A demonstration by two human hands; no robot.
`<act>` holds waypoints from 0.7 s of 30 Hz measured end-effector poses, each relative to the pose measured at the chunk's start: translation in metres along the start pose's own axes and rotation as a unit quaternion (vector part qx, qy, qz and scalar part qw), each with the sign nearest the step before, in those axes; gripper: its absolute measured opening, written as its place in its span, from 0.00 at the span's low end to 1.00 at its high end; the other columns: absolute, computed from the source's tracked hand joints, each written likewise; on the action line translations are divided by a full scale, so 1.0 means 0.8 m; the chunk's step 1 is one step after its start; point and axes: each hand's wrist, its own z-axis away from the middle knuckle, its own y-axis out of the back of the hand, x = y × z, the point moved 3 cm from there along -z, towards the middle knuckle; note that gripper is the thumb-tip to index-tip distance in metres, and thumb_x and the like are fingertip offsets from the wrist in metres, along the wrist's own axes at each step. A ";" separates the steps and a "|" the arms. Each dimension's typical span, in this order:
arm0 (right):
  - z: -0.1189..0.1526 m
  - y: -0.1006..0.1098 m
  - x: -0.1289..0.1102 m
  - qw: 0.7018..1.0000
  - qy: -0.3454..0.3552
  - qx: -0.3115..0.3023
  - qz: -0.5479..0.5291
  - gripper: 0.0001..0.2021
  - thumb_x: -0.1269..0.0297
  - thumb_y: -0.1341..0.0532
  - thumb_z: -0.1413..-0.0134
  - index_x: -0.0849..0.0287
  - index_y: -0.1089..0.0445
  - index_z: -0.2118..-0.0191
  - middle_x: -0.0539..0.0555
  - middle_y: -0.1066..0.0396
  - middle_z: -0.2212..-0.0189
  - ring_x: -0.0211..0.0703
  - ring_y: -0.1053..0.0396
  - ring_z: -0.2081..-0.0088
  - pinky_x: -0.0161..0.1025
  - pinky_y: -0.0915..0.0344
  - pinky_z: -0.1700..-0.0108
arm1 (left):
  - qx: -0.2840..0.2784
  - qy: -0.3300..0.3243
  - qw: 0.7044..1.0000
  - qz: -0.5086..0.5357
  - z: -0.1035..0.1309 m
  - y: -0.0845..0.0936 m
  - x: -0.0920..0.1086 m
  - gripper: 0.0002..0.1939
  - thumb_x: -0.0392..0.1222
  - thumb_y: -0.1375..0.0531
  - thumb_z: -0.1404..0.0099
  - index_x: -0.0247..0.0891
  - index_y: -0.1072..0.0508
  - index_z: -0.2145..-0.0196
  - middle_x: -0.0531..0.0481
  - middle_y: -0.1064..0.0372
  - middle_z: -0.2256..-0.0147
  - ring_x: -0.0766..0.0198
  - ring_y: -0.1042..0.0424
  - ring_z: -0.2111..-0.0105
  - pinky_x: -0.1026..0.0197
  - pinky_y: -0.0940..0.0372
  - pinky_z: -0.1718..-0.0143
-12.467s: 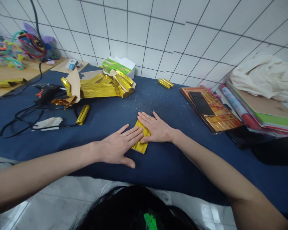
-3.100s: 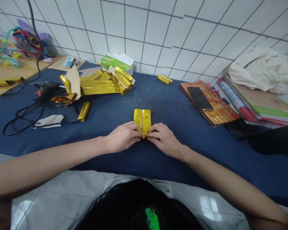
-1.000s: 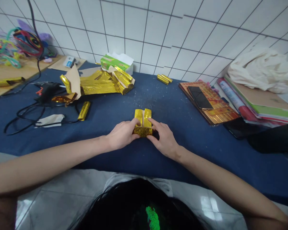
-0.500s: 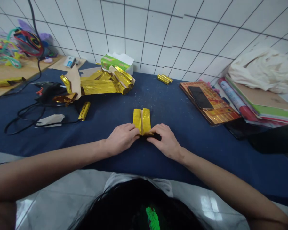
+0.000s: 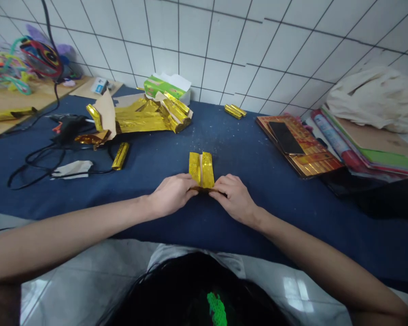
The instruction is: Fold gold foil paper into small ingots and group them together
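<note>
A small gold foil paper (image 5: 207, 168) lies on the blue cloth in front of me, its two sides folded inward with a narrow pale strip between them. Its near edge is bent up, with a darker line along it. My left hand (image 5: 175, 194) pinches the left end of that edge between thumb and fingers. At the right end, my right hand (image 5: 236, 199) pinches the same edge. Both hands rest low over the blue cloth (image 5: 275, 235).
Crumpled gold foil (image 5: 141, 121), a gold roll (image 5: 120, 156) and a glue gun (image 5: 68, 129) with black cable lie left. Two gold rolls (image 5: 235, 111) sit by the wall. A phone (image 5: 285, 138) rests on patterned boards at right, beside stacked papers (image 5: 387, 149).
My right thumb and fingers have closed onto the right end of the near edge, which now looks straighter and more raised. The view has shifted slightly.
</note>
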 end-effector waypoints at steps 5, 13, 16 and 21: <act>-0.003 0.000 0.000 0.999 -0.033 -0.010 -0.001 0.05 0.68 0.42 0.46 0.59 0.30 0.71 0.50 0.30 0.74 0.40 0.39 0.70 0.40 0.44 0.63 | -0.021 0.040 0.999 -0.006 -0.004 0.000 0.003 0.08 0.33 0.47 0.39 0.38 0.29 0.63 0.49 0.30 0.64 0.61 0.30 0.61 0.59 0.35 0.60; -0.004 0.007 0.000 0.992 -0.086 -0.006 -0.091 0.04 0.71 0.40 0.49 0.58 0.30 0.73 0.48 0.28 0.72 0.38 0.37 0.68 0.40 0.44 0.60 | -0.017 0.039 0.999 -0.020 -0.002 -0.001 0.002 0.06 0.34 0.48 0.38 0.36 0.31 0.67 0.49 0.33 0.65 0.62 0.32 0.64 0.61 0.36 0.62; -0.003 0.006 0.002 0.989 -0.089 0.011 -0.117 0.05 0.73 0.40 0.50 0.57 0.29 0.70 0.47 0.27 0.71 0.37 0.36 0.68 0.40 0.44 0.59 | -0.004 0.020 0.999 -0.035 0.000 -0.003 0.001 0.06 0.34 0.48 0.37 0.36 0.31 0.67 0.49 0.33 0.66 0.63 0.31 0.65 0.62 0.35 0.63; 0.000 0.002 0.000 0.996 -0.037 0.013 -0.084 0.05 0.71 0.39 0.49 0.55 0.26 0.68 0.49 0.27 0.69 0.38 0.37 0.67 0.42 0.44 0.58 | 0.027 -0.043 0.996 -0.067 0.006 -0.006 0.004 0.09 0.36 0.50 0.35 0.36 0.30 0.65 0.48 0.32 0.67 0.64 0.31 0.65 0.62 0.35 0.64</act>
